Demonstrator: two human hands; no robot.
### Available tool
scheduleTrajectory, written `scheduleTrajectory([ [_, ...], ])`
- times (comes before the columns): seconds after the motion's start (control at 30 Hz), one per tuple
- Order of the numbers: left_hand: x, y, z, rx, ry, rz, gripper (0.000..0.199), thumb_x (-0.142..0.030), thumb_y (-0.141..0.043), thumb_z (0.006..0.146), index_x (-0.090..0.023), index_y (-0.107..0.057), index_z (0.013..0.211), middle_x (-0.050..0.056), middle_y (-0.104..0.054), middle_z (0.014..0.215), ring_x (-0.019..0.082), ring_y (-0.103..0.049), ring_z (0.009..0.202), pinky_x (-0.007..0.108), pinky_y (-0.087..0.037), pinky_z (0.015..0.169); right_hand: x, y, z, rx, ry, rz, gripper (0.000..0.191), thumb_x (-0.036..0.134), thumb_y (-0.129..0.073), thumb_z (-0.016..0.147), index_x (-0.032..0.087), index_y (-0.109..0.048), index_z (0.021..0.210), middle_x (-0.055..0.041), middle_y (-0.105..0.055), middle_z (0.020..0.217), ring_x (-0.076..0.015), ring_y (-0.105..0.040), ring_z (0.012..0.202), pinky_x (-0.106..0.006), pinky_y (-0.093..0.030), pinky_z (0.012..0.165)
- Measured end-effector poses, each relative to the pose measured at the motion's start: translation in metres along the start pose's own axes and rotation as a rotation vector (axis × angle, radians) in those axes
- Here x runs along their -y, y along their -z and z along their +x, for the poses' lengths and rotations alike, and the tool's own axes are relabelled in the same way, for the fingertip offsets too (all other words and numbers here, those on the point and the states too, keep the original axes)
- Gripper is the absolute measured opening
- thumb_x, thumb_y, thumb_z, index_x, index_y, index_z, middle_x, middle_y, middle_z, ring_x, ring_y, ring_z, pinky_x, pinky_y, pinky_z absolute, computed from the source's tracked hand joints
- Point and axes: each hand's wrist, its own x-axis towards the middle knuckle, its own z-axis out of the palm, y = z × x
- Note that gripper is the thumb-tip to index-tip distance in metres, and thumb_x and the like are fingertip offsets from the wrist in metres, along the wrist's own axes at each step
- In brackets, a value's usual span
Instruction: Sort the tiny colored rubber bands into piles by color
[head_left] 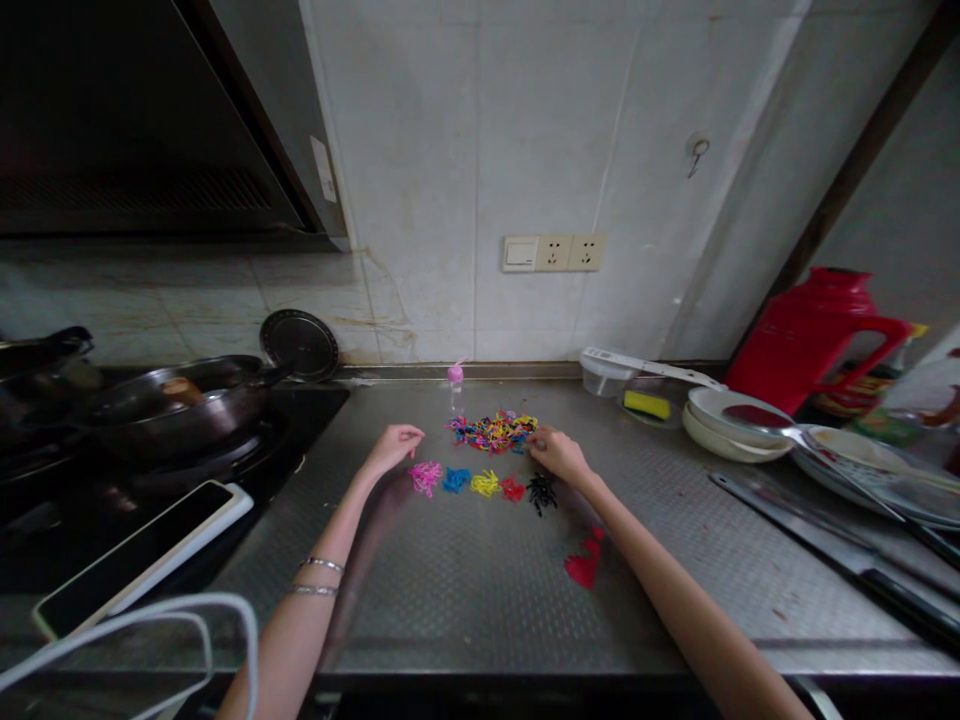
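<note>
A mixed heap of small coloured pieces [495,431], which look like tiny rubber bands, lies on the metal countertop [450,590]. In front of it runs a row of sorted piles: pink [425,478], blue [455,479], yellow [484,483], red [512,489] and black [541,492]. My left hand [393,447] hovers just behind and left of the pink pile, its fingertips pinched together. At the heap's right edge, my right hand [559,456] has its fingers closed above the black pile. Whatever either pinch holds is too small to see.
Behind the heap stands a small clear bottle with a pink top [455,373]. A red cutout [584,560] lies near my right forearm. To the left are a phone [142,555], a white cable [251,640] and a pan [172,410]; to the right, bowls [735,435], a knife [795,525] and a red thermos [795,335].
</note>
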Motion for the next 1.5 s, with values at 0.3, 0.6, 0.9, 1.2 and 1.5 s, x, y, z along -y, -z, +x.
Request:
scheduleTrajectory([
  [0.3, -0.003, 0.000, -0.001, -0.032, -0.004, 0.018, 0.028, -0.030, -0.051, 0.069, -0.009, -0.063, 0.083, -0.003, -0.048, 0.043, 0.008, -0.042, 0.043, 0.018, -0.028, 0.044, 0.006, -0.010, 0.021, 0.074, 0.086, 0.104, 0.027, 0.015, -0.051, 0.068, 0.024, -0.065, 0.090, -0.0014, -0.061, 0.101, -0.0150, -0.055, 0.090, -0.022, -0.040, 0.078],
  [0.6, 0.006, -0.001, 0.003, -0.041, -0.035, 0.030, 0.026, -0.029, -0.052, 0.068, -0.009, -0.064, 0.081, -0.003, -0.049, 0.044, 0.009, -0.044, 0.044, 0.019, -0.030, 0.045, 0.001, -0.012, 0.020, 0.004, 0.122, 0.186, 0.029, 0.011, -0.047, 0.071, 0.022, -0.066, 0.089, -0.0029, -0.063, 0.095, -0.0144, -0.056, 0.086, -0.022, -0.041, 0.077],
  [0.9, 0.008, -0.002, 0.003, -0.036, -0.052, 0.025, 0.031, -0.034, -0.053, 0.066, -0.009, -0.064, 0.080, -0.002, -0.049, 0.044, 0.009, -0.044, 0.044, 0.020, -0.030, 0.046, -0.003, -0.015, 0.023, -0.094, 0.163, 0.327, 0.029, 0.008, -0.044, 0.069, 0.015, -0.066, 0.087, -0.0058, -0.064, 0.089, -0.0141, -0.058, 0.080, -0.023, -0.043, 0.074],
  [1.2, 0.003, -0.002, 0.001, -0.053, -0.037, 0.025, 0.029, -0.032, -0.052, 0.066, -0.008, -0.064, 0.079, -0.002, -0.049, 0.044, 0.009, -0.043, 0.043, 0.019, -0.030, 0.046, -0.012, -0.019, 0.022, -0.161, 0.227, 0.369, 0.030, 0.006, -0.046, 0.068, 0.017, -0.066, 0.087, -0.0065, -0.063, 0.091, -0.0147, -0.057, 0.084, -0.024, -0.043, 0.076],
  [1.5, 0.005, -0.002, 0.001, -0.052, -0.054, 0.012, 0.029, -0.031, -0.052, 0.066, -0.008, -0.064, 0.079, -0.002, -0.050, 0.045, 0.009, -0.044, 0.044, 0.020, -0.031, 0.047, 0.006, -0.014, 0.016, -0.132, 0.209, 0.399, 0.025, 0.012, -0.047, 0.071, 0.016, -0.067, 0.086, -0.0064, -0.066, 0.086, -0.0157, -0.059, 0.080, -0.025, -0.044, 0.074],
])
